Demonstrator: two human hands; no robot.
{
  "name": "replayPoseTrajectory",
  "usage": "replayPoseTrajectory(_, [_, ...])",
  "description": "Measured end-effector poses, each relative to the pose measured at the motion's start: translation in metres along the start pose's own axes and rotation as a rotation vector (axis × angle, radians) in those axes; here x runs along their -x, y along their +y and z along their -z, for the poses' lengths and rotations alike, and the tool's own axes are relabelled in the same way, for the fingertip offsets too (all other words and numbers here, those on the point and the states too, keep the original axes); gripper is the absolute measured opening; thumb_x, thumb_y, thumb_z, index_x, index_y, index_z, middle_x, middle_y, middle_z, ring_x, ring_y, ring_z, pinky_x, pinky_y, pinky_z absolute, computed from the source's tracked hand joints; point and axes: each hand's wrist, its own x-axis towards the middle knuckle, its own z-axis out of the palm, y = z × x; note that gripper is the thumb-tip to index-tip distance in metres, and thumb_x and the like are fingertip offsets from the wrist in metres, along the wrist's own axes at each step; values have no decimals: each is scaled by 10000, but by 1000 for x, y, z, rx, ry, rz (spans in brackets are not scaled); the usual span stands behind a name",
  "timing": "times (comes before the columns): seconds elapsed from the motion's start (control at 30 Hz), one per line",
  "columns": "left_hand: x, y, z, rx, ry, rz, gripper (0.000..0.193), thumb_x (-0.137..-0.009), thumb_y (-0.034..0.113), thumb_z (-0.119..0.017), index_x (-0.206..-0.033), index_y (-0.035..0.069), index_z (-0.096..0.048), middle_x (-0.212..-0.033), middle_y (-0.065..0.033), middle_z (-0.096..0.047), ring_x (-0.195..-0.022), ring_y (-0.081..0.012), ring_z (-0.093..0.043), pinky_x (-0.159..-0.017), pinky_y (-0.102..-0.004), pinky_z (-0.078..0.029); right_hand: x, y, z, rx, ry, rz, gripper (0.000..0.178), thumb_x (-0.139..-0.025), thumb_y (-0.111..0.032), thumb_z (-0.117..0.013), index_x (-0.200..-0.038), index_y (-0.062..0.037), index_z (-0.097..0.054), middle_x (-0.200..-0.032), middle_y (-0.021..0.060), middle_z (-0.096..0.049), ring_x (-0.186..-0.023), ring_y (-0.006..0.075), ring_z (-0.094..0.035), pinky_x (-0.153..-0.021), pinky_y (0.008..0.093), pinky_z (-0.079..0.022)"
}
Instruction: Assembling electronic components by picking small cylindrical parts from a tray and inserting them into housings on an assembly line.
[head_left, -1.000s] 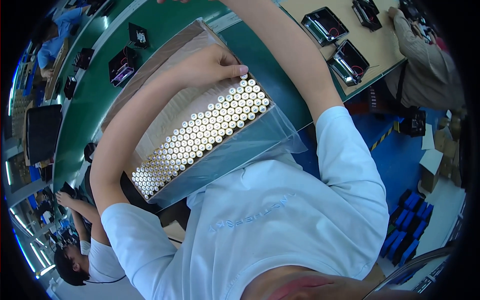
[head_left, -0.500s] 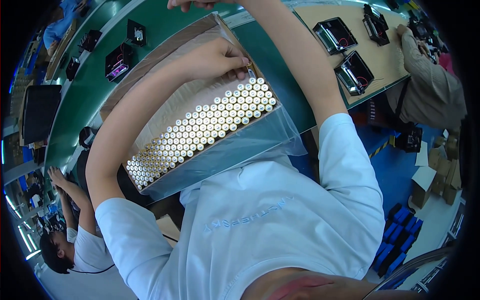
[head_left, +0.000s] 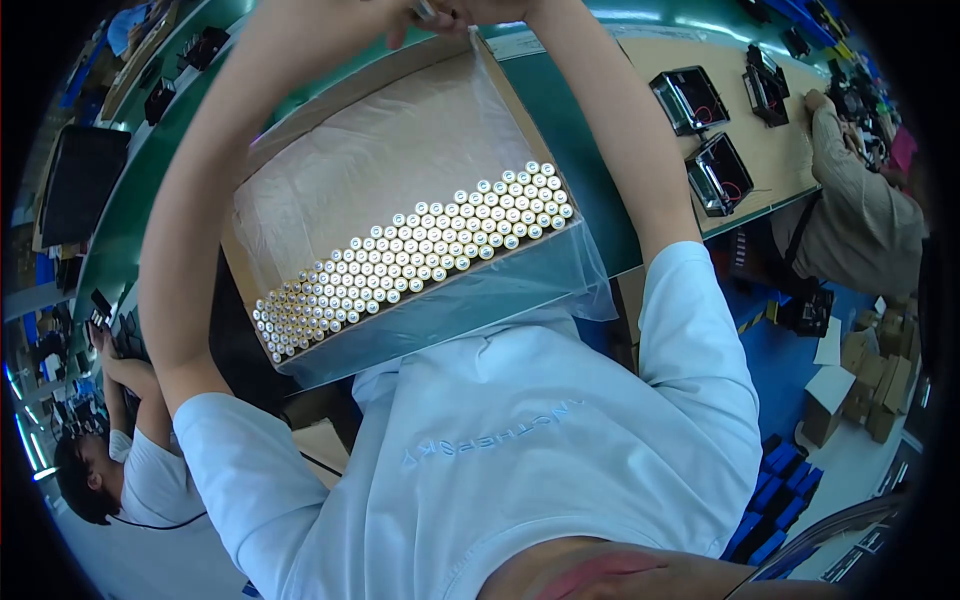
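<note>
partly cut off above: left hand (head_left: pixel 365 18) and right hand (head_left: pixel 490 10), close together, forearms arching inward; each grip, i cannot tell; silvery piece (head_left: pixel 425 10) between, mostly hidden; cylindrical cells (head_left: pixel 430 240) upright inside carton (head_left: pixel 513 97).

The person wears a pale blue shirt (head_left: pixel 480 490), lower centre of the frame, with a round neckline (head_left: pixel 530 540), a row of tonal lettering (head_left: pixel 497 436) and loose short sleeves (head_left: pixel 697 335).

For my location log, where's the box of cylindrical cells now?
In the head view, the box sits slightly left of centre on the green table, just beyond the pale shirt.
</note>
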Motion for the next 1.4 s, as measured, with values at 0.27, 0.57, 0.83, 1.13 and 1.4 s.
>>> replayPoseTrajectory(0.27, [-29,-50,33,-89,66,229,263,-912,185,-609,-1008,-49,-679,-810,-87,-668,-657,-141,-540,-631,-262,-474,-94,-92,19,-430,153,-69,414,-1023,-441,-491,-874,-72,-604,-730,72,-652,-490,106,-513,-442,196,-379])
replayPoseTrajectory(0.57, [-69,-132,22,518,-305,-61,291,-992,265,-531,-1074,15,-653,-772,-48,-616,-662,-132,-558,-620,-245,-469,-87,-86,7,396,-434,-164,265,-810,-199,-648,-1033,-65,-694,-779,45,-666,-673,194,-595,-683,363,-511])
replayPoseTrajectory(0.83, [-95,-118,-19,463,-78,8,275,-986,255,-526,-983,8,-647,-767,-56,-618,-644,-133,-554,-603,-243,-463,-97,-70,-24,1013,-645,-361,169,-822,-240,-671,-885,-88,-710,-683,28,-626,-535,152,-498,-520,291,-412])
replayPoseTrajectory(1.13, [-113,-100,-39,368,-110,-29,231,-956,219,-555,-1005,10,-639,-788,-73,-636,-662,-145,-575,-614,-245,-474,-101,-52,-31,1191,-718,-368,182,-848,-265,-684,-853,-91,-734,-693,19,-685,-459,104,-424,-438,213,-342])
replayPoseTrajectory(1.4, [-125,-98,-41,85,185,-36,278,-884,268,-616,-948,20,-724,-774,-99,-693,-643,-177,-611,-630,-295,-486,-103,-52,-26,881,-791,-491,161,-861,-219,-692,-901,-71,-742,-744,-30,-719,-489,95,-446,-443,219,-367])
